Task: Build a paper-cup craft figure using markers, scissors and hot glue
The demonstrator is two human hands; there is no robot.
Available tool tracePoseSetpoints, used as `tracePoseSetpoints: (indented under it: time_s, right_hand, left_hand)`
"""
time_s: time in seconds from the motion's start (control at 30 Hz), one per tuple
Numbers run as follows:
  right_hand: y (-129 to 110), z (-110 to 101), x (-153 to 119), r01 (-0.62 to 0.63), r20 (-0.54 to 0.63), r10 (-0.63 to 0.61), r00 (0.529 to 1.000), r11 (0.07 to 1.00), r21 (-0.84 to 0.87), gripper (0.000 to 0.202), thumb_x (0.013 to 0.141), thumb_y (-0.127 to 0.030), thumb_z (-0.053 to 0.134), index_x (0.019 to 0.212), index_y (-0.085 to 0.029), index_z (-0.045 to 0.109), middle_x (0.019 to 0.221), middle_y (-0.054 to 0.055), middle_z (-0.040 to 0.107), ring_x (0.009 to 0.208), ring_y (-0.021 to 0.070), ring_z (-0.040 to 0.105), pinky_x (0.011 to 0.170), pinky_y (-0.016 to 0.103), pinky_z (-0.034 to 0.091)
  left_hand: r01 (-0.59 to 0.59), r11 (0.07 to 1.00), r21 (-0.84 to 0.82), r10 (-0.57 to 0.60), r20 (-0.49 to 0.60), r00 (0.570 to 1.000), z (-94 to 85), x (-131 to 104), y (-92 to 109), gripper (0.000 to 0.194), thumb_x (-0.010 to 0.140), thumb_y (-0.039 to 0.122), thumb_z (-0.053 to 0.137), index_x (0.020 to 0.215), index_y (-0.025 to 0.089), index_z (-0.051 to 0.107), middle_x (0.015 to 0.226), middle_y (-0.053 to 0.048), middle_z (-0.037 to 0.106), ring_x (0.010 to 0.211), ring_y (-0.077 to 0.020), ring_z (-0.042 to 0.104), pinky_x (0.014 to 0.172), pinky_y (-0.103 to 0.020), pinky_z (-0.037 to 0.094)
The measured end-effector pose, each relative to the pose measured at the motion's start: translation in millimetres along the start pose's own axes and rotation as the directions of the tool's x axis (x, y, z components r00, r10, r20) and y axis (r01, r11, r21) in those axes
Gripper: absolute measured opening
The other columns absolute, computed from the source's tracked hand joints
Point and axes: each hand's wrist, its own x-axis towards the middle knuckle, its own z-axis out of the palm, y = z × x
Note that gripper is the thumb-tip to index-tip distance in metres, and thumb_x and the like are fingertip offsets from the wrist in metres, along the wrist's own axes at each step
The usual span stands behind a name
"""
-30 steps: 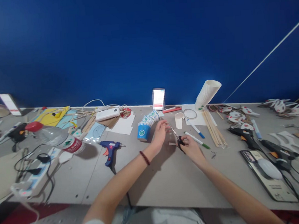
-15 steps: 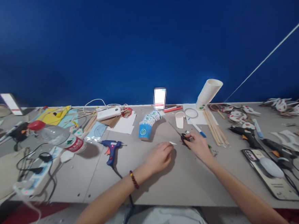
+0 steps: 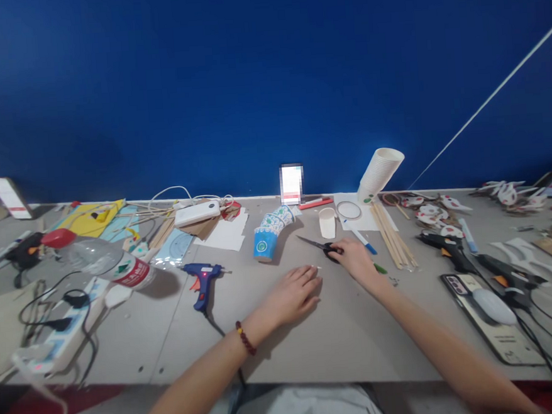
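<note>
My left hand (image 3: 295, 295) lies palm down on the grey table, fingers slightly spread, with a small white scrap (image 3: 319, 268) at its fingertips. On the right, my right hand (image 3: 354, 261) is closed on the black handles of a pair of scissors (image 3: 312, 242), whose blades point to the upper left. Joined blue and white patterned paper cups (image 3: 266, 244) lie just beyond my left hand. A white cup piece (image 3: 327, 223) stands behind the scissors. The blue glue gun (image 3: 205, 281) rests left of my left hand.
A tilted stack of white cups (image 3: 381, 174) and wooden sticks (image 3: 392, 237) are at the right. Further right are a phone (image 3: 497, 336) and black glue guns (image 3: 449, 251). A plastic bottle (image 3: 102, 257) and power strip (image 3: 71, 328) occupy the left.
My left hand has flattened and its fingers have spread. The scissors have been lowered to a flatter angle and shifted slightly left with my right hand. The view has shifted a little.
</note>
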Motion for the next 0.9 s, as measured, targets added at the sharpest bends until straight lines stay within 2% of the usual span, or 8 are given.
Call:
tracePoseSetpoints:
  time_s: [0.2, 0.33, 0.4, 0.57, 0.67, 0.77, 0.83, 0.9]
  right_hand:
    - [1, -11, 0, -0.039, 0.037, 0.036, 0.999, 0.996, 0.085, 0.021, 0.08, -0.032, 0.058, 0.089, -0.021, 0.072, 0.075, 0.004, 0.069, 0.073, 0.0216, 0.063, 0.069, 0.03, 0.045]
    - [12, -32, 0, -0.159, -0.135, 0.142, 0.981, 0.979, -0.125, 0.024, 0.086, -0.035, 0.051, 0.097, -0.021, 0.066, 0.088, 0.007, 0.07, 0.082, 0.0243, 0.063, 0.068, 0.031, 0.041]
    - [22, -43, 3, -0.241, -0.17, 0.201, 0.965, 0.934, -0.264, 0.029, 0.087, -0.039, 0.05, 0.103, -0.019, 0.063, 0.095, 0.011, 0.069, 0.086, 0.0271, 0.063, 0.066, 0.032, 0.039]
    - [40, -57, 12, -0.285, 0.041, 0.328, 0.944, 0.87, -0.403, 0.038, 0.089, -0.053, 0.046, 0.09, -0.018, 0.063, 0.087, 0.014, 0.069, 0.083, 0.0283, 0.064, 0.063, 0.032, 0.037]
    - [45, -60, 14, -0.245, 0.125, 0.315, 0.941, 0.887, -0.392, 0.035, 0.093, -0.045, 0.043, 0.082, -0.019, 0.063, 0.083, 0.013, 0.07, 0.081, 0.0271, 0.065, 0.061, 0.031, 0.036]
    - [43, -65, 9, -0.321, 0.022, 0.337, 0.941, 0.912, -0.255, 0.029, 0.09, -0.037, 0.046, 0.074, -0.018, 0.062, 0.074, 0.013, 0.069, 0.077, 0.0261, 0.065, 0.06, 0.031, 0.037]
    - [34, -67, -3, -0.385, -0.048, 0.387, 0.921, 0.922, 0.046, 0.024, 0.086, -0.038, 0.051, 0.075, -0.019, 0.06, 0.063, 0.008, 0.065, 0.066, 0.0227, 0.063, 0.056, 0.029, 0.038]
    - [15, -66, -23, -0.387, 0.048, 0.415, 0.909, 0.794, 0.469, 0.023, 0.079, -0.043, 0.058, 0.078, -0.021, 0.058, 0.055, 0.002, 0.062, 0.051, 0.0175, 0.056, 0.047, 0.026, 0.035]
  left_hand:
    - [0.004, 0.998, 0.057, -0.006, 0.037, 0.999, 1.0, 0, 3, 0.046, 0.093, 0.031, 0.049, 0.136, 0.016, 0.046, 0.148, -0.016, 0.043, 0.14, -0.0274, 0.035, 0.113, -0.044, 0.033]
    - [-0.014, 0.999, 0.035, 0.014, -0.001, 1.0, -12.8, -5, 6, 0.041, 0.092, 0.029, 0.05, 0.132, 0.017, 0.049, 0.147, -0.017, 0.043, 0.139, -0.0275, 0.037, 0.111, -0.045, 0.036]
    - [-0.01, 1.0, 0.016, 0.011, -0.031, 0.999, -26.5, -10, 8, 0.036, 0.091, 0.025, 0.049, 0.126, 0.017, 0.054, 0.139, -0.017, 0.051, 0.132, -0.0273, 0.046, 0.107, -0.044, 0.041]
    - [0.097, 0.995, -0.003, -0.097, -0.147, 0.984, -60.0, -29, 14, 0.024, 0.092, 0.025, 0.047, 0.11, 0.021, 0.061, 0.11, -0.011, 0.068, 0.104, -0.0233, 0.062, 0.092, -0.04, 0.049]
    - [0.169, 0.985, -0.046, -0.174, -0.175, 0.969, -65.8, -40, 16, 0.021, 0.092, 0.023, 0.045, 0.103, 0.02, 0.062, 0.102, -0.008, 0.069, 0.095, -0.0208, 0.063, 0.084, -0.035, 0.051]
    - [0.212, 0.975, -0.072, -0.222, -0.178, 0.959, -62.4, -46, 19, 0.02, 0.093, 0.025, 0.045, 0.102, 0.02, 0.062, 0.1, -0.007, 0.069, 0.093, -0.0199, 0.064, 0.082, -0.033, 0.051]
    - [0.231, 0.97, -0.069, -0.24, -0.162, 0.957, -59.5, -47, 23, 0.021, 0.094, 0.027, 0.045, 0.104, 0.02, 0.062, 0.099, -0.007, 0.069, 0.092, -0.02, 0.064, 0.082, -0.033, 0.05]
    - [0.237, 0.97, -0.051, -0.242, -0.128, 0.962, -58.4, -43, 29, 0.023, 0.093, 0.029, 0.046, 0.108, 0.02, 0.06, 0.1, -0.007, 0.069, 0.092, -0.0209, 0.064, 0.081, -0.034, 0.05]
